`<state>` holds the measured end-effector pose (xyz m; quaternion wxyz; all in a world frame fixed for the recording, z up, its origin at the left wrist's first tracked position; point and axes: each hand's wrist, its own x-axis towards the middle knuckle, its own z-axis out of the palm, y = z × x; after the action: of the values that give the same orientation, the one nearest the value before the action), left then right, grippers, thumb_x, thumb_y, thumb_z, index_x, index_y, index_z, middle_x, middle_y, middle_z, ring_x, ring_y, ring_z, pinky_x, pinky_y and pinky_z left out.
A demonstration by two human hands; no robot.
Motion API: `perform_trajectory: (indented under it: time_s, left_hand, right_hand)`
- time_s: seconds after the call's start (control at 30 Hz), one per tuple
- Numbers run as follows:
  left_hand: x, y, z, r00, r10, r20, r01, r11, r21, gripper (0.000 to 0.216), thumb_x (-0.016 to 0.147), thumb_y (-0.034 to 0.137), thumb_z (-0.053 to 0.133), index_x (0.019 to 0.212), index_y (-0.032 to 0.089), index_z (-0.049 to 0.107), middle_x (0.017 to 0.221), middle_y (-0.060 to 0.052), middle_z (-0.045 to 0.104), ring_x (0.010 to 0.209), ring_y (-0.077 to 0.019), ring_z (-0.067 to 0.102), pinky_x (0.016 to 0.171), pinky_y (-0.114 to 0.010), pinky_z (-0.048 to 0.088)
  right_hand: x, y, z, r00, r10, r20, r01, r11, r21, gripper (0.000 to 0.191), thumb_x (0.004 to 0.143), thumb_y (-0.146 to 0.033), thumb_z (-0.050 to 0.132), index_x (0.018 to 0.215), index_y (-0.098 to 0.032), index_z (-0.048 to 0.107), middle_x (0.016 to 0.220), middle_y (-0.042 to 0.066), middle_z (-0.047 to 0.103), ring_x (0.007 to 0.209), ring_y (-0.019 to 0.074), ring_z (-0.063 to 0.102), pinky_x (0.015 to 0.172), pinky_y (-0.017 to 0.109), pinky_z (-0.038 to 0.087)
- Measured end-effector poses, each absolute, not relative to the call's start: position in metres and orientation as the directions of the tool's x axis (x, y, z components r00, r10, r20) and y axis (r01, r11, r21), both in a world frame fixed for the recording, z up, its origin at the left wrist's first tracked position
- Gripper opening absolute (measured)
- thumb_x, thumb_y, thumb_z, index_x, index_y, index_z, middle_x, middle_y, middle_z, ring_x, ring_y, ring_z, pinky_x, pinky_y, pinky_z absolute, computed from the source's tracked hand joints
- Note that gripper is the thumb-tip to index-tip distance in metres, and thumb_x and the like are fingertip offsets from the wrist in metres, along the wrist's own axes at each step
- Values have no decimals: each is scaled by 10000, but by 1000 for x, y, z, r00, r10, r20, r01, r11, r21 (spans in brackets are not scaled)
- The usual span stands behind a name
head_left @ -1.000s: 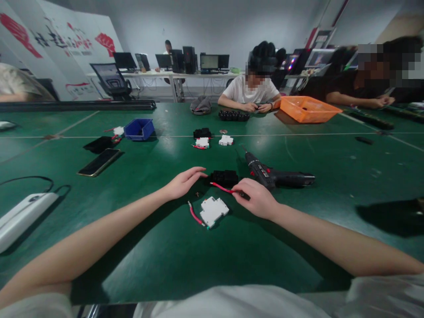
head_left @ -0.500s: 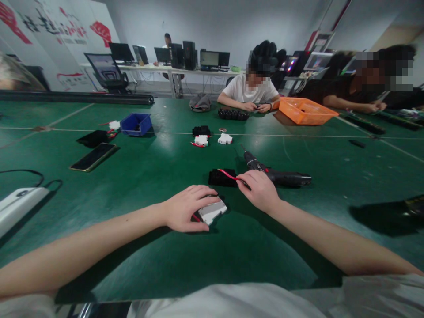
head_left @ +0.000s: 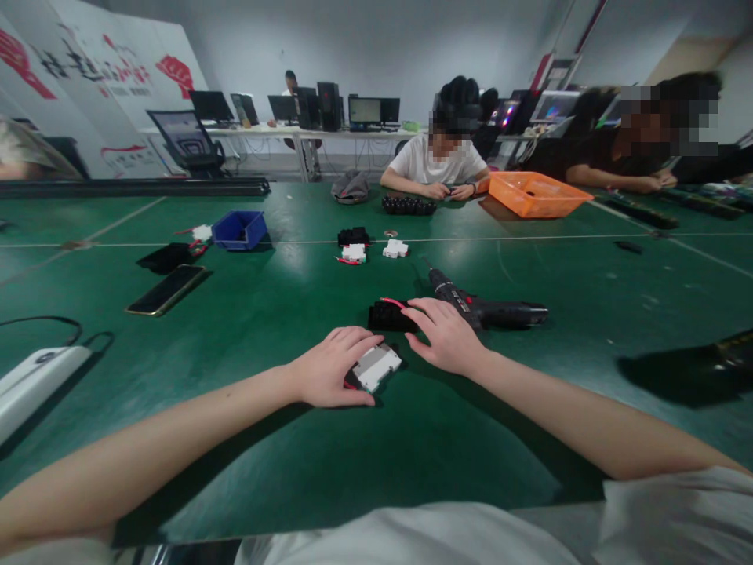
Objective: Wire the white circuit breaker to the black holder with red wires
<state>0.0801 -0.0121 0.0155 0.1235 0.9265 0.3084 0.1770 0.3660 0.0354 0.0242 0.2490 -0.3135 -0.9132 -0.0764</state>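
Observation:
My left hand lies curled over a white circuit breaker on the green table, gripping its left end; a red wire pokes out beneath my fingers. My right hand rests just right of it, fingers reaching to a black block that carries a red wire. Whether those fingers pinch the wire is hidden. A black cordless screwdriver lies right behind my right hand.
Farther back lie two white breakers, a black part, a blue bin, a phone and an orange tray. A white device with a cable is at left. Two people work across the table.
My left hand moved from the black block onto the white breaker and closed on it. My right hand carried the red wire up to the black block.

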Motion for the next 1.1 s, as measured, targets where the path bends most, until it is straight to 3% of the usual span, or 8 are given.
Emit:
perform_trajectory:
  time_s: [0.2,0.43,0.73,0.87,1.1]
  left_hand:
    - [80,-10,13,702,671,238,595,-736,323,1031,778,743,679,1560,188,301,1446,-215,499,1361,-391,457,1139,-581,361]
    - [82,-8,14,677,709,199,632,-698,337,1027,782,705,705,1563,191,278,1441,-211,518,1348,-391,483,1124,-584,378]
    - [77,-6,17,733,626,267,562,-778,280,1058,785,637,742,1596,223,203,1486,-200,504,1335,-376,523,1125,-562,406]
    - [74,-6,17,770,550,325,491,-835,251,1014,823,556,735,1602,233,173,1502,-207,478,1361,-354,514,1082,-513,484]
    - [74,-8,16,783,499,372,452,-866,212,947,825,329,704,1602,240,171,1556,-204,419,1411,-342,471,1110,-514,481]
  right_hand:
    - [370,38,20,-697,524,489,590,807,-24,467,951,-247,555,1408,-158,524,1445,187,547,1338,348,506,1104,550,442]
    - [370,39,21,-722,503,475,567,823,-9,417,944,-207,546,1355,-143,581,1376,184,612,1285,327,558,1075,535,476]
    - [370,36,23,-690,517,507,582,812,-37,413,912,-158,564,1319,-164,633,1333,179,648,1224,342,581,1029,543,486]
    - [370,36,24,-682,537,496,602,798,-35,386,916,-157,554,1293,-166,637,1301,176,650,1169,331,603,999,513,495]
    - [370,34,26,-652,587,480,672,741,6,359,925,-175,542,1271,-156,635,1223,177,653,1081,340,595,924,491,483]
